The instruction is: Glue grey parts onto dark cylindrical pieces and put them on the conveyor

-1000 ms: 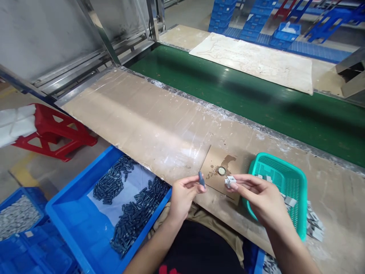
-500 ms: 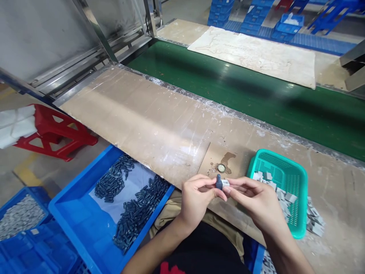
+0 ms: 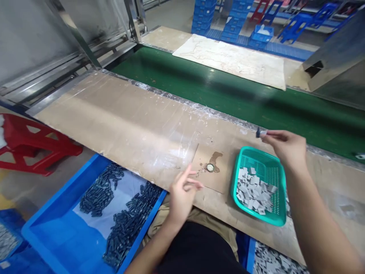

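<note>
My right hand (image 3: 288, 147) is raised beyond the green basket, at the edge of the green belt. Between its thumb and fingertips it pinches a small dark plastic piece joined to a grey block (image 3: 259, 133). My left hand (image 3: 182, 195) hovers at the board's near edge with its fingers apart and nothing in them. Close to it, a round bottle-cap-like disc (image 3: 210, 168) lies by a wet brown stain on a cardboard sheet (image 3: 219, 182). The green basket (image 3: 242, 207) contains many small grey blocks (image 3: 253, 190).
At lower left, a blue tray (image 3: 57, 232) holds heaps of dark plastic pieces (image 3: 128, 224). The green conveyor belt (image 3: 182, 82) runs behind the work board (image 3: 128, 121). A red stool (image 3: 37, 144) stands left. More grey blocks (image 3: 273, 260) fill a bin below the board.
My hands have separated. The right one has carried the joined piece away to the right and past the basket; the left has let go and opened. The view has shifted too.
</note>
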`<act>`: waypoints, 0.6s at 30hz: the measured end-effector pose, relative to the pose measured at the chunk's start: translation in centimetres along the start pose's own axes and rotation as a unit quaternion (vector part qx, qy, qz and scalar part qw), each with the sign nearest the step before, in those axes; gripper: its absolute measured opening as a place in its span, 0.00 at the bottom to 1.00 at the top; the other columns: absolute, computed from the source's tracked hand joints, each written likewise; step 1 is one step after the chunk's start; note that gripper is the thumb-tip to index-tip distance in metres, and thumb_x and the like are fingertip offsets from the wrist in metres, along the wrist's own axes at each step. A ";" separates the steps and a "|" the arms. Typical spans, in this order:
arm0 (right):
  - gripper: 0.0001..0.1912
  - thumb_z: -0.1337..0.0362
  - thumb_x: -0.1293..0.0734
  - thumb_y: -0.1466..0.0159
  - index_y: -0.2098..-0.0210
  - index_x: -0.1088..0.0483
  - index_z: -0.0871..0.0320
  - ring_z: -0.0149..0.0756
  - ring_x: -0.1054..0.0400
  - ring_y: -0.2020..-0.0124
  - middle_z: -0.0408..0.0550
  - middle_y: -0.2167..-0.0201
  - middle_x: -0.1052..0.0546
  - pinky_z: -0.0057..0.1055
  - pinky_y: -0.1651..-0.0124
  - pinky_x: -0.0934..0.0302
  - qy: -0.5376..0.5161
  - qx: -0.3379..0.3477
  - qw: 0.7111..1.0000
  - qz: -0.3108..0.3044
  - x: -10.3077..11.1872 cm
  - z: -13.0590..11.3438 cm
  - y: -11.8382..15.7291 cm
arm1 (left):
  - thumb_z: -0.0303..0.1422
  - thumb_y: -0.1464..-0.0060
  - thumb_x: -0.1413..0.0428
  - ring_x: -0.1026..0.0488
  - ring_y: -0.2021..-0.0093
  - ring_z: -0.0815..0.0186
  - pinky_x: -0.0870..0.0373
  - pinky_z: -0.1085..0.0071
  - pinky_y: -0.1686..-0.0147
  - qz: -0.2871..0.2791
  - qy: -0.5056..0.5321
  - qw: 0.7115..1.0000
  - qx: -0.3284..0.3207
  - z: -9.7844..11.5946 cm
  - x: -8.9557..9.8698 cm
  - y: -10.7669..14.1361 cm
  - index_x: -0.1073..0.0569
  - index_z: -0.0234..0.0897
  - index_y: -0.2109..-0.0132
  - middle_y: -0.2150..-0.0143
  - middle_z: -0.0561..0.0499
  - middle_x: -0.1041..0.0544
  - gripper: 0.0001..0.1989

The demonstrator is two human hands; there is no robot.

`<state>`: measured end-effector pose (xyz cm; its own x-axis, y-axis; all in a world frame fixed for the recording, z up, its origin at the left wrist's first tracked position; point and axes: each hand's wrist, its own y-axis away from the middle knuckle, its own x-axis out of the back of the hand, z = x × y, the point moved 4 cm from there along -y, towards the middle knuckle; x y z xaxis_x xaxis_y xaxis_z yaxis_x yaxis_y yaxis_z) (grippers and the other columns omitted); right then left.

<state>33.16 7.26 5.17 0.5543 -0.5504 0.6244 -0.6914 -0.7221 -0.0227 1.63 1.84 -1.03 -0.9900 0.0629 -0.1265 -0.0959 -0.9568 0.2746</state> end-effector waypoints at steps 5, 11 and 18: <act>0.09 0.63 0.32 0.49 0.71 0.28 0.62 0.45 0.27 0.66 0.56 0.74 0.23 0.32 0.69 0.38 -0.008 -0.033 0.996 0.079 3.3 3.8 -6.6 | 0.38 0.49 0.45 0.26 0.70 0.68 0.26 0.71 0.67 0.216 -0.131 0.967 -0.019 -0.8 10.3 -0.5 0.33 0.36 0.44 0.60 0.47 0.26 0.26; 0.09 0.61 0.32 0.48 0.68 0.26 0.58 0.40 0.27 0.70 0.51 0.71 0.22 0.34 0.68 0.35 0.007 0.046 0.999 -0.011 3.4 5.0 -1.2 | 0.44 0.47 0.53 0.31 0.47 0.45 0.38 0.52 0.47 0.346 -0.454 0.819 0.054 -6.7 21.8 1.7 0.38 0.22 0.41 0.48 0.29 0.30 0.33; 0.19 0.70 0.40 0.44 0.57 0.25 0.53 0.48 0.30 0.51 0.49 0.49 0.26 0.44 0.53 0.34 0.240 0.300 0.879 -0.281 -0.1 5.6 4.6 | 0.38 0.46 0.57 0.54 0.35 0.36 0.52 0.43 0.42 0.171 -0.551 0.781 0.240 -16.3 25.1 4.5 0.38 0.17 0.43 0.39 0.22 0.41 0.30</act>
<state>32.55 1.69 0.61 0.3713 0.1006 0.9230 0.0778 -0.9940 0.0771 -21.91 -5.53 -18.53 -0.4290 0.2851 0.8571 0.4280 -0.7714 0.4709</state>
